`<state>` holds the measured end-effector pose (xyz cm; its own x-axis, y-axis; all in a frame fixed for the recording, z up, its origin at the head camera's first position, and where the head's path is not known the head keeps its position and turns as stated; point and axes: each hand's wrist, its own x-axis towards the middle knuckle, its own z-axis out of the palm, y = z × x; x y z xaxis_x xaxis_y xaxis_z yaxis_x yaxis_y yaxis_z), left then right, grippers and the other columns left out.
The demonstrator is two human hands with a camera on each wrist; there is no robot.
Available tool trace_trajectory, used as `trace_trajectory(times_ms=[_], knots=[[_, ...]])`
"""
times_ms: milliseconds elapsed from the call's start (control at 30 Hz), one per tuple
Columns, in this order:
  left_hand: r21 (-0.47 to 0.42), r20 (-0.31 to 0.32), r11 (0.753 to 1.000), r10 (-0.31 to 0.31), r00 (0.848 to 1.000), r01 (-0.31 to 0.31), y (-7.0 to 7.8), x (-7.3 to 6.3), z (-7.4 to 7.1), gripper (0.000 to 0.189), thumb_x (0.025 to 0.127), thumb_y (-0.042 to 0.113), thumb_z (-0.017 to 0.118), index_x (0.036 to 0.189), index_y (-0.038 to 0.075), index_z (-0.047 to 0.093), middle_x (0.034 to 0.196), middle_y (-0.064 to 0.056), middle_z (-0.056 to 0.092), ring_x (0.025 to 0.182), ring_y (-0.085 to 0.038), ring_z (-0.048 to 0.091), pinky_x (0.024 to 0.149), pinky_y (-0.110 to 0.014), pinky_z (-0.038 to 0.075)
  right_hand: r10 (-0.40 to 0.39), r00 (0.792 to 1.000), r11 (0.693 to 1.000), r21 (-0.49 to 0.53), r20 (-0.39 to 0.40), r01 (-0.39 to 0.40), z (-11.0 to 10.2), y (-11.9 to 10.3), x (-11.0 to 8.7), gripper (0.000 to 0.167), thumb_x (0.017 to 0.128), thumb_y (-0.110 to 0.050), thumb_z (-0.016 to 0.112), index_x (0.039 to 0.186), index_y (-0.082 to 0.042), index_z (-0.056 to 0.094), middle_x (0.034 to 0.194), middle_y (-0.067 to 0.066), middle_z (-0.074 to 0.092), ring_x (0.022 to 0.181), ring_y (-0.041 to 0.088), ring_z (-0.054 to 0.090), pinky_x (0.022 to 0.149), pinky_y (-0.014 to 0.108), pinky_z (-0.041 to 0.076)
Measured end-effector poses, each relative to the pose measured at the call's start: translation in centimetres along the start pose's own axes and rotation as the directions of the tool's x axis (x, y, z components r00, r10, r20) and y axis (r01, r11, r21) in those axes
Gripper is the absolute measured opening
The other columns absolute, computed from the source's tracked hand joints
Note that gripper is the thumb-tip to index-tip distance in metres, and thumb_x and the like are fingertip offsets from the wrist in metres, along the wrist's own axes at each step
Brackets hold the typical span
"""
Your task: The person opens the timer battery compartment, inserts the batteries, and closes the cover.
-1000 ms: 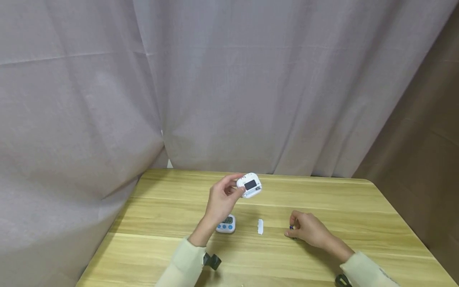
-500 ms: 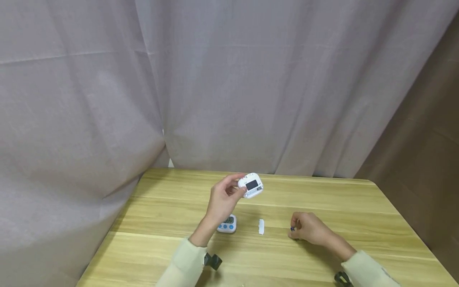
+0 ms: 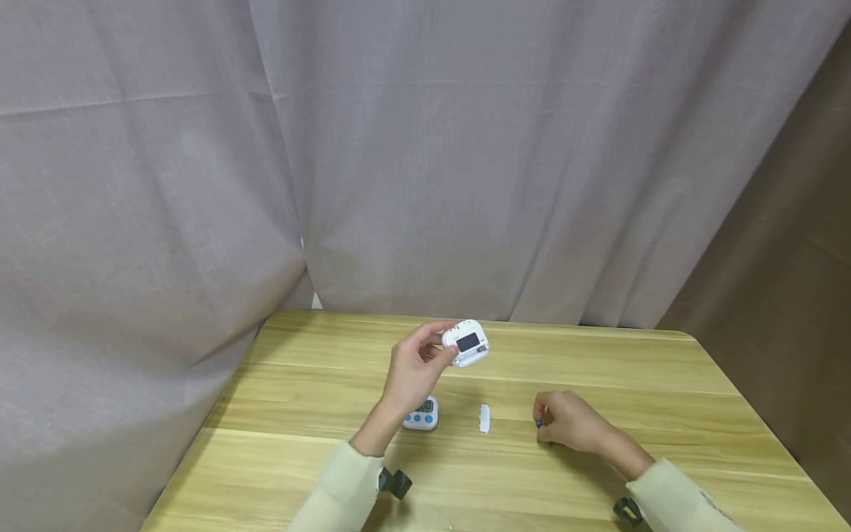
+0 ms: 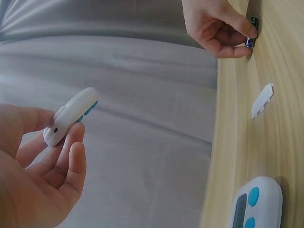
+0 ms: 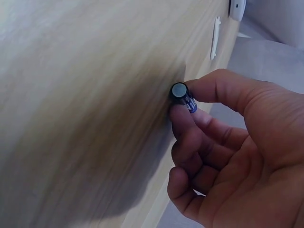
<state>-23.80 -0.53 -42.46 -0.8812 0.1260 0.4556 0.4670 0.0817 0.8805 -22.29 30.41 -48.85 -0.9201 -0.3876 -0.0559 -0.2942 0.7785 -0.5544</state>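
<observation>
My left hand (image 3: 412, 373) holds a white digital timer (image 3: 467, 343) above the table, its back turned up with the battery slot uncovered. In the left wrist view, thumb and fingers pinch that timer (image 4: 71, 116) by one end, and blue buttons show on its far face. Low over the table at the right, my right hand (image 3: 573, 423) pinches a small dark-blue battery (image 5: 184, 97) between thumb and fingertips. Its flat round end faces the right wrist camera. Between the hands lies a loose white battery cover (image 3: 484, 418).
A second white timer (image 3: 422, 414) with blue buttons lies face up on the wooden table (image 3: 319, 473), partly behind the left forearm. A grey curtain (image 3: 425, 162) hangs along the table's back edge.
The battery has turned a little within the right fingertips, and the right hand has shifted only slightly. The left hand keeps the timer in nearly the same place.
</observation>
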Motion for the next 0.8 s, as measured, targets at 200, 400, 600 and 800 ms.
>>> trace_trajectory(times_ms=[200,400,600,800], knots=[[0.005,0.007,1.000,-0.008,1.000,0.008,0.0,0.0,0.0,0.038,0.094,0.000,0.074,0.130,0.012,0.072,0.104,-0.014,0.078,0.078,-0.013,0.068,0.068,-0.021,0.059,-0.020,0.999,1.000,-0.017,-0.025,0.019,0.0,-0.1,0.1,0.018,0.083,0.000,0.080,0.091,-0.009,0.067,0.067,-0.006,0.059,0.057,0.006,0.050,0.049,0.021,0.042],[0.012,0.006,1.000,-0.006,1.000,0.006,-0.1,0.0,0.0,0.037,0.094,0.000,0.073,0.130,0.011,0.072,0.104,-0.015,0.078,0.079,-0.013,0.068,0.069,-0.021,0.059,-0.052,0.996,0.999,-0.002,-0.072,0.052,-0.1,-0.8,0.5,0.016,0.083,0.002,0.075,0.094,-0.008,0.070,0.068,-0.007,0.061,0.057,0.004,0.052,0.049,0.022,0.046],[0.018,0.005,1.000,-0.012,1.000,0.012,0.0,-0.1,0.0,0.037,0.094,0.001,0.074,0.130,0.012,0.072,0.103,-0.015,0.078,0.079,-0.013,0.068,0.069,-0.022,0.059,-0.081,0.992,0.997,-0.008,-0.095,0.081,-0.2,-1.3,0.7,0.017,0.087,0.002,0.073,0.104,-0.001,0.074,0.072,-0.009,0.066,0.057,0.003,0.056,0.051,0.022,0.048],[0.023,-0.003,1.000,-0.002,1.000,0.002,-0.1,-0.1,0.0,0.038,0.093,0.001,0.074,0.129,0.011,0.073,0.101,-0.010,0.079,0.078,-0.012,0.069,0.069,-0.023,0.060,-0.108,0.987,0.994,-0.026,-0.117,0.105,-0.2,-1.5,1.0,0.013,0.090,0.001,0.073,0.103,-0.001,0.074,0.073,-0.008,0.067,0.060,0.002,0.055,0.052,0.021,0.048]])
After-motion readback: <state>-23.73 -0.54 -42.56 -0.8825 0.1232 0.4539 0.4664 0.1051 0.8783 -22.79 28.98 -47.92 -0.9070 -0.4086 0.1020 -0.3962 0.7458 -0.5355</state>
